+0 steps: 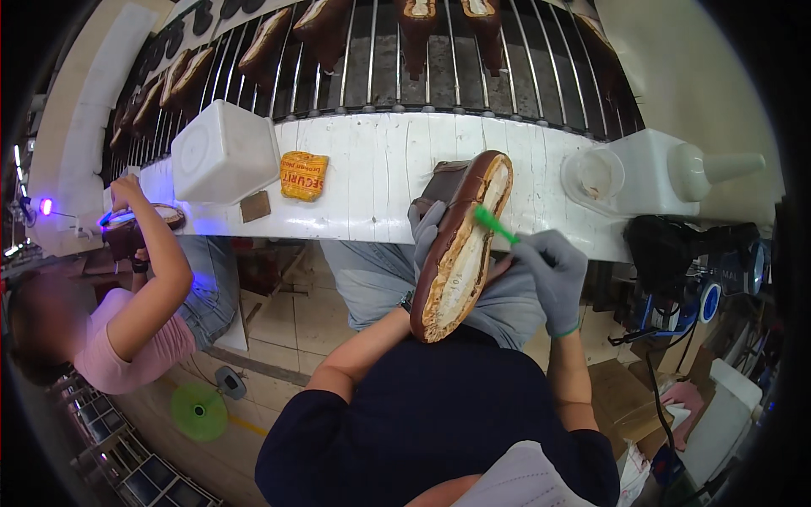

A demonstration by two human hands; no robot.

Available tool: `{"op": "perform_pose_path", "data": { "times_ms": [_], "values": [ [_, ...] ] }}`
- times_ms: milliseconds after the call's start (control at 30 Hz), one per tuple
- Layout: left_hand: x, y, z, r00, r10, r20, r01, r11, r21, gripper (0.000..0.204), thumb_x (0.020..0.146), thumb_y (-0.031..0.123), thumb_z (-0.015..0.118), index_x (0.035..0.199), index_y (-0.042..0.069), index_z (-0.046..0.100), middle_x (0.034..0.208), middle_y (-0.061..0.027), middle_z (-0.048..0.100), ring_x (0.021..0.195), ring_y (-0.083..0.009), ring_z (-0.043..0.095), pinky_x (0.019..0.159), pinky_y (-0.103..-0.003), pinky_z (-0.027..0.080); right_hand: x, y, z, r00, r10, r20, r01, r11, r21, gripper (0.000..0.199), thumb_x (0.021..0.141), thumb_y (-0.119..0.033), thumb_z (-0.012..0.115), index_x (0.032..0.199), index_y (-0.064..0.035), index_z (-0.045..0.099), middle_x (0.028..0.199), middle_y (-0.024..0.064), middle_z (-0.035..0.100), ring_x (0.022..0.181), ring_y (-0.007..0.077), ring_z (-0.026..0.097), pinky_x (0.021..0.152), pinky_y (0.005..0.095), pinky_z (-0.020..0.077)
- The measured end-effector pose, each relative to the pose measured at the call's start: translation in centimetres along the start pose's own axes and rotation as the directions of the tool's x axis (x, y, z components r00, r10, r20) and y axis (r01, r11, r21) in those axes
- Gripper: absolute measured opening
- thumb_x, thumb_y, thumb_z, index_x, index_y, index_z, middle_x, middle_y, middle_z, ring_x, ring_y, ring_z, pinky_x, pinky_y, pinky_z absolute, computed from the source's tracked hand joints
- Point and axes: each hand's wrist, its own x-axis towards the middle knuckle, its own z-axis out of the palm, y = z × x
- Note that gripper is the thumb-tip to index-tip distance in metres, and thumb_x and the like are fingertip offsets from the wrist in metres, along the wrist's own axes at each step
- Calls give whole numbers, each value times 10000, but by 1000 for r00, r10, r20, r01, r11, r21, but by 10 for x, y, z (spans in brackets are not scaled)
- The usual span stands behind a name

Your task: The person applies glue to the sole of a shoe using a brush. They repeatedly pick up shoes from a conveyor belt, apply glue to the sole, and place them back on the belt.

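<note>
A dark brown leather shoe upper (pixel 448 245), sole side up, is tilted over my lap by the edge of the white bench. Its underside shows a pale insole framed by a rough tan rim. My left hand (pixel 428 226), in a grey glove, grips it from its left side; part of that hand is hidden behind the leather. In my right hand (pixel 553 275), also grey-gloved, is a small green brush (pixel 498 226). The brush head touches or hovers just over the rim near the upper middle of the underside; I cannot tell which.
On the white bench (pixel 363 169) are a white plastic container (pixel 221 152), a yellow packet (pixel 303 176) and a small brown block (pixel 255 206). At right lies a white bottle (pixel 655 173) beside a round cup (pixel 593 173). Beyond, a roller rack (pixel 372 72) carries several uppers. A co-worker (pixel 139 313) sits left.
</note>
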Motion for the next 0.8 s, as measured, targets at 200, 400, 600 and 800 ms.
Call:
{"op": "perform_pose_path", "data": {
  "times_ms": [200, 400, 600, 800],
  "values": [
    [0, -7, 1, 999, 41, -11, -41, 999, 22, 888, 803, 426, 783, 1468, 65, 319, 1448, -173, 390, 1328, -317, 426, 1126, -438, 330, -13, -17, -12, 981, -70, 182, 78, 996, -36, 86, 774, -3, 758, 853, 25, 737, 793, 91, 693, 687, 116, 623, 626, 242, 467],
    [-1, -9, 2, 998, 59, -32, -58, 998, 32, 876, 774, 423, 803, 1435, 65, 353, 1415, -167, 411, 1305, -316, 436, 1119, -457, 326, 1, 3, -1, 997, 59, 52, -60, 998, 19, 108, 821, -38, 758, 840, 59, 714, 713, 54, 651, 652, 61, 548, 603, 224, 434],
    [4, -14, 4, 994, 103, -42, -101, 994, 49, 865, 745, 419, 824, 1402, 64, 388, 1381, -161, 431, 1281, -315, 447, 1112, -476, 322, 57, 54, -10, 990, 1, -141, -27, 982, -186, 186, 868, -137, 751, 835, 41, 708, 644, -27, 554, 577, 23, 368, 501, 235, 298],
    [5, -19, 4, 990, 131, -56, -126, 989, 78, 854, 715, 415, 844, 1370, 64, 423, 1348, -154, 452, 1258, -314, 457, 1105, -495, 318, 45, 39, -19, 1000, 30, -6, -30, 986, -165, 183, 853, -137, 763, 818, 34, 707, 659, -36, 566, 585, 21, 383, 510, 235, 304]
  ]
}}
